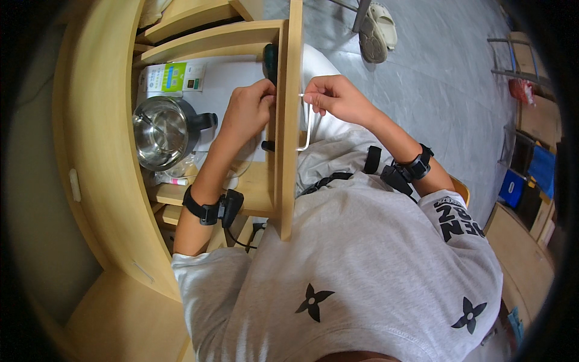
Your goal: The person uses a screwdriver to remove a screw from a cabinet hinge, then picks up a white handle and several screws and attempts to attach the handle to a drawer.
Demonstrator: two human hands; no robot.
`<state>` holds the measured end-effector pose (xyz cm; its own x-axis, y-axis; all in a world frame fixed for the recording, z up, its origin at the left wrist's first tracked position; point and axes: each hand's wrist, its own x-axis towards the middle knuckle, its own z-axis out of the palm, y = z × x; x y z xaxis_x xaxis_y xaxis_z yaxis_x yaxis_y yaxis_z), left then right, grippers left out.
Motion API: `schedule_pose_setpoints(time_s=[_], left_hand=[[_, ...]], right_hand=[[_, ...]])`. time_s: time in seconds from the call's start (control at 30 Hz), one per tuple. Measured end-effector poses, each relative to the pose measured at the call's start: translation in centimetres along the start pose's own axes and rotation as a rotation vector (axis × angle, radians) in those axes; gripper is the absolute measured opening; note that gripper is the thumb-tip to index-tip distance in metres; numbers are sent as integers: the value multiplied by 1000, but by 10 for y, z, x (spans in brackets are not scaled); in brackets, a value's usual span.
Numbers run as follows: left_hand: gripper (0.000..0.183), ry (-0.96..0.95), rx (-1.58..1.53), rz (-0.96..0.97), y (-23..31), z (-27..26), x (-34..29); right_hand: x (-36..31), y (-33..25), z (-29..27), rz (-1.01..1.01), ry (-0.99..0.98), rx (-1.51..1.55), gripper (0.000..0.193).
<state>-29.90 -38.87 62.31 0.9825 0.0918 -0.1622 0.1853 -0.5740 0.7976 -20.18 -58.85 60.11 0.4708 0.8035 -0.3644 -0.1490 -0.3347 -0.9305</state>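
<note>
A wooden drawer (pixel 211 35) is pulled out, its tall front panel (pixel 294 199) standing between my hands. On the panel's outer side, my right hand (pixel 338 101) pinches the upper end of a white drawer handle (pixel 310 128). My left hand (pixel 246 110) reaches inside the drawer, fingers closed close to the panel's inner face; what they hold, if anything, is hidden. Just beyond those fingers is a dark green rounded object (pixel 270 63). A steel pot with a black handle (pixel 164 134) sits in the drawer, left of my left hand.
Behind the pot lies a green and white packet (pixel 174 77). A small pink and white tube (pixel 173 180) is in front of it. The wooden cabinet (pixel 99 151) borders the left side. Pale clogs (pixel 375 35) rest on the grey floor (pixel 446 72); boxes (pixel 511 186) stand at far right.
</note>
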Motion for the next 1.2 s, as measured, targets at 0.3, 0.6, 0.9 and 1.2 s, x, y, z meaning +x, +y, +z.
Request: schedule_pose_setpoints(time_s=[0.3,0.6,0.9,1.2], left_hand=[[7,32,72,76,-2,4,-2],[5,70,159,180,-3,6,-2],[3,92,250,250,-1,6,-1],[8,-116,-71,-11,-8,-4,7]], right_hand=[[1,4,-2,-3,2,5,15],[0,2,-2,-30,-10,-10,17],[0,-4,-4,-54,-6,-88,16],[0,-3,-3,-42,-22,-54,15]])
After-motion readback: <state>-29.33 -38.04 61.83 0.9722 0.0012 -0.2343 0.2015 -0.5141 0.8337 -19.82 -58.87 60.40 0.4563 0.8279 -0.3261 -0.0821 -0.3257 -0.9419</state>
